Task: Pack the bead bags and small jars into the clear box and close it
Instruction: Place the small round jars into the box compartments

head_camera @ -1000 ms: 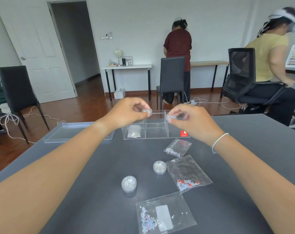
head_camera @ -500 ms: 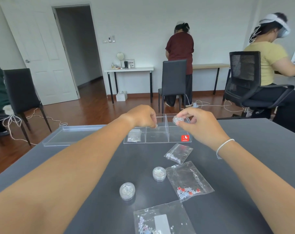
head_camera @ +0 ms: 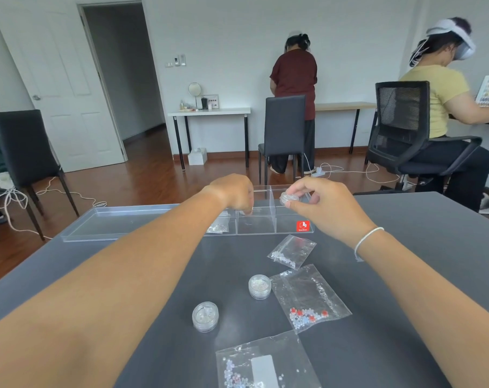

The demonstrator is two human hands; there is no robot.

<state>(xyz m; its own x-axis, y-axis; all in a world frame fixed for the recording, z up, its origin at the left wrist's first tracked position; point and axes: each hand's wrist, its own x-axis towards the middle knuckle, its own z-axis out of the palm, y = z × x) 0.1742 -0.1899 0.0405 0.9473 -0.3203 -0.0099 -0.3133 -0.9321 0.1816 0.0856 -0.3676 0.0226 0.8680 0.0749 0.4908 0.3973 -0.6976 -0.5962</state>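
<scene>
A: Start at the right hand (head_camera: 326,204). What's in it?

B: A small jar (head_camera: 288,198), pinched between thumb and fingertips, the rest of the hand loosely curled. It hangs above the right end of the clear box (head_camera: 265,229), over the compartment with the red sticker (head_camera: 303,226).

A: And the left hand (head_camera: 233,193)?

B: Knuckles up, fingers bunched and pointing down into the middle compartment. Something small and pale sits under the fingertips, perhaps another jar, but I cannot tell whether the hand grips it or has let go.

A: So which way does the jar have to travel?

B: Straight down, I'd judge. The box runs left to right across the far side of the counter (head_camera: 405,275), split by upright dividers, and the jar is already above its slot. The right hand is the nearer one for that end; the left covers the middle.

A: What's already packed?

B: One bead bag (head_camera: 218,227) lies in the left compartment, half hidden by the left forearm. The lid (head_camera: 120,222) lies flat on the counter, just left of the box.

A: And what's waiting?

B: Nearer the person: two jars, one (head_camera: 260,286) towards the middle, one (head_camera: 205,316) closer in, and three bags, a small one (head_camera: 291,251) just before the box, one with red beads (head_camera: 309,296), and the closest (head_camera: 265,365) at the frame's bottom edge. All lie nearer the right arm than the left.
</scene>
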